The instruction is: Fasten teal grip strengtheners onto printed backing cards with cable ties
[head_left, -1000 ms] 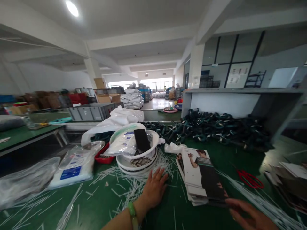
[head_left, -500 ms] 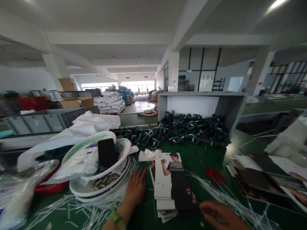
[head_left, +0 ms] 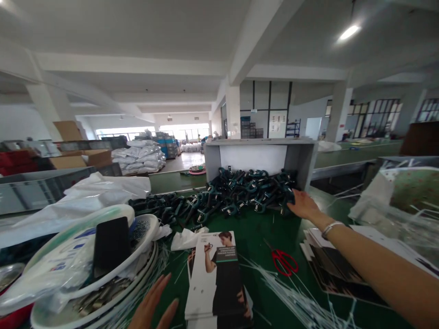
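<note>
My right hand (head_left: 303, 204) is stretched out to the right end of a heap of dark green and black handled pieces with shiny metal parts (head_left: 236, 194). Its fingertips are at the pieces, thumb and fingers apart; a firm hold is not visible. Low in the view, my left hand (head_left: 156, 304) is open with fingers spread, left of a stack of printed cards (head_left: 202, 292) and not touching it. These cards are white and dark, with a picture of a person. Red-handled scissors (head_left: 284, 262) lie right of the stack, beside loose clear plastic ties (head_left: 291, 292).
A grey crate (head_left: 260, 142) lies on its side behind the heap. At left, stacked white basins (head_left: 147, 237) hold metal parts, plastic bags and a black phone (head_left: 111, 246). More printed cards (head_left: 329, 260) lie under my right forearm. A crumpled white bag (head_left: 187, 238) sits behind the stack.
My right hand has moved from beside the card stack forward and right to the heap. My left hand has drawn back toward the lower edge. The view has turned right.
</note>
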`<state>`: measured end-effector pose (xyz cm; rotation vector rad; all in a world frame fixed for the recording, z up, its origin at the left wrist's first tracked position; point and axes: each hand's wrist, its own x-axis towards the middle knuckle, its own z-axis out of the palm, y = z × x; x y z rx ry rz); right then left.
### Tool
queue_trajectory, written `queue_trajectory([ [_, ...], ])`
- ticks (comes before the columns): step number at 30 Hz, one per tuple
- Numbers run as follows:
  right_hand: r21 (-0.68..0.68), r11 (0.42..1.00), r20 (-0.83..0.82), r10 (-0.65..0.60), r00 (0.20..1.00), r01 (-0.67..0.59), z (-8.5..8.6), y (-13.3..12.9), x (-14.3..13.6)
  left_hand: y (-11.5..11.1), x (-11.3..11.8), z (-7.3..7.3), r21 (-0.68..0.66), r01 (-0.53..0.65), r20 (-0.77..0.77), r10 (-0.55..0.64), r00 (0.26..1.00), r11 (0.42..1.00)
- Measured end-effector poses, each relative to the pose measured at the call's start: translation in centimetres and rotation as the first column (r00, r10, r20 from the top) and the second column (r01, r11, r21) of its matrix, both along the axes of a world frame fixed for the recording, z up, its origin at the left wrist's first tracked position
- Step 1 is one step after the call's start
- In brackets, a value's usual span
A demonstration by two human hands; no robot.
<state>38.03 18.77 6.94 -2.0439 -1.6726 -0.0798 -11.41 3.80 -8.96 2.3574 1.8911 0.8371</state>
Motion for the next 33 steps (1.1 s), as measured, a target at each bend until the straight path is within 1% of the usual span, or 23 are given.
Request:
queue_trajectory([
  [1,0.049,0.997,0.02,-0.069,0.997,0.068,1.2,0.7,1.4,0.3,2.7,1.1,0.002,0.012,0.011,-0.012,1.0,1.0],
  [3,0.149,0.979,0.058,-0.149,0.987,0.139,4.2,2.0,3.6,1.1,7.4,2.4,-0.025,0.113,-0.057,-0.115,0.992,0.993],
  [4,0.196,0.969,0.078,-0.168,0.983,0.15,6.0,2.8,4.5,1.5,9.0,2.7,-0.042,0.138,-0.114,-0.142,0.983,0.99],
  [5,0.236,0.961,0.102,-0.171,0.98,0.144,8.0,3.8,5.0,1.9,10.2,2.7,-0.061,0.141,-0.168,-0.149,0.974,0.988],
  [6,0.276,0.953,0.135,-0.168,0.977,0.126,9.9,5.0,5.4,2.3,10.9,2.4,-0.089,0.156,-0.221,-0.172,0.96,0.984],
  [8,0.323,0.943,0.279,-0.175,0.944,0.08,13.3,7.9,5.5,3.0,11.1,1.5,-0.132,0.185,-0.31,-0.218,0.925,0.974],
  [9,0.314,0.947,0.32,-0.172,0.932,0.067,14.5,9.5,5.3,3.2,10.9,1.0,-0.137,0.201,-0.344,-0.237,0.909,0.97],
  [10,0.296,0.953,0.339,-0.169,0.926,0.065,15.4,11.2,5.0,3.3,10.6,0.6,-0.128,0.216,-0.372,-0.248,0.894,0.968],
  [12,0.24,0.967,0.34,-0.163,0.926,0.083,16.0,14.3,4.2,3.4,10.0,0.0,-0.085,0.235,-0.416,-0.249,0.875,0.968],
  [14,0.196,0.977,0.36,-0.153,0.921,0.085,15.8,16.8,3.4,3.4,9.8,-0.1,-0.06,0.253,-0.445,-0.253,0.859,0.966],
  [17,0.156,0.985,0.418,-0.13,0.899,0.07,15.7,18.7,2.3,3.6,10.2,0.1,-0.087,0.257,-0.442,-0.268,0.856,0.963],
  [19,0.124,0.991,0.459,-0.095,0.884,0.043,16.2,18.6,1.4,3.6,10.5,0.4,-0.138,0.236,-0.396,-0.272,0.877,0.962],
  [21,0.15,0.989,0.496,-0.074,0.865,-0.002,16.5,17.6,0.2,3.3,10.8,0.7,-0.206,0.213,-0.315,-0.271,0.91,0.955],
  [23,0.253,0.967,0.508,-0.103,0.855,-0.034,16.1,15.9,-1.0,2.8,10.9,1.3,-0.277,0.215,-0.186,-0.272,0.944,0.936],
  [24,0.32,0.946,0.501,-0.127,0.856,-0.047,15.7,14.9,-1.6,2.6,10.9,1.8,-0.291,0.218,-0.095,-0.254,0.962,0.932],
  [26,0.43,0.9,0.478,-0.159,0.864,-0.073,14.5,12.9,-2.4,2.9,10.9,3.7,-0.251,0.208,0.145,-0.176,0.974,0.945],
  [27,0.463,0.882,0.472,-0.163,0.866,-0.086,13.8,11.9,-2.8,3.6,11.0,5.1,-0.206,0.189,0.3,-0.122,0.946,0.96],
  [28,0.487,0.867,0.474,-0.163,0.865,-0.103,13.2,10.9,-3.0,4.8,11.1,6.8,-0.161,0.178,0.458,-0.087,0.884,0.971],
  [29,0.505,0.854,0.486,-0.159,0.859,-0.127,12.6,10.0,-3.2,6.4,11.4,8.8,-0.14,0.193,0.638,-0.06,0.768,0.971],
  [30,0.513,0.844,0.507,-0.149,0.849,-0.158,12.1,9.1,-3.3,8.6,11.8,11.0,-0.16,0.238,0.808,-0.011,0.588,0.958],
  [31,0.52,0.833,0.529,-0.14,0.837,-0.189,11.6,8.1,-3.5,11.1,12.3,13.3,-0.199,0.301,0.915,0.068,0.397,0.933],
  [32,0.528,0.82,0.55,-0.133,0.824,-0.22,11.2,7.2,-3.7,13.7,12.9,15.5,-0.246,0.382,0.953,0.151,0.261,0.891],
  [33,0.533,0.809,0.57,-0.126,0.812,-0.248,10.7,6.2,-3.9,16.4,13.6,17.7,-0.26,0.445,0.965,0.209,0.16,0.857],
])
